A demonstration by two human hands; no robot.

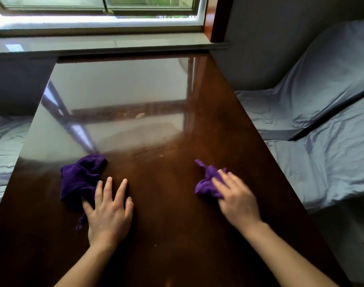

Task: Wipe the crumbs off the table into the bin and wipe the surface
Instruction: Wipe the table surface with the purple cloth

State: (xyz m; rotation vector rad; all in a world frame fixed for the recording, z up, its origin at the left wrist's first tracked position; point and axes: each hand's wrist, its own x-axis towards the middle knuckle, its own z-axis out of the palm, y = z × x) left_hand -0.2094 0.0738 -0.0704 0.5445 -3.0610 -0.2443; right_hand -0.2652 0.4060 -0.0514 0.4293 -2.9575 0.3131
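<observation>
While crumbs (140, 115) lie at the centre of the table (177, 235), a purple cloth (79, 179) is touched by the flat, spread left hand (108, 216); a second cloth (206, 185) is pressed beneath the blurred, outstretched right hand (237, 199).

Window (98, 5), sill and draped seats set around the table (177, 214)

Beyond the table's far edge a glossy grey windowsill (106, 45) is seen, with the pale-framed sliding window above it and greenery blurred behind the glass. A reddish-brown wooden trim (216, 17) is fixed at the window's right side, against a grey wall (260, 48). Along the table's right edge two seats are covered in creased blue-grey cloth, a far draped seat (301, 90) and a near draped seat (332, 162), parted by a dark gap. A left draped seat (5, 146) is partly shown off the left edge.
</observation>
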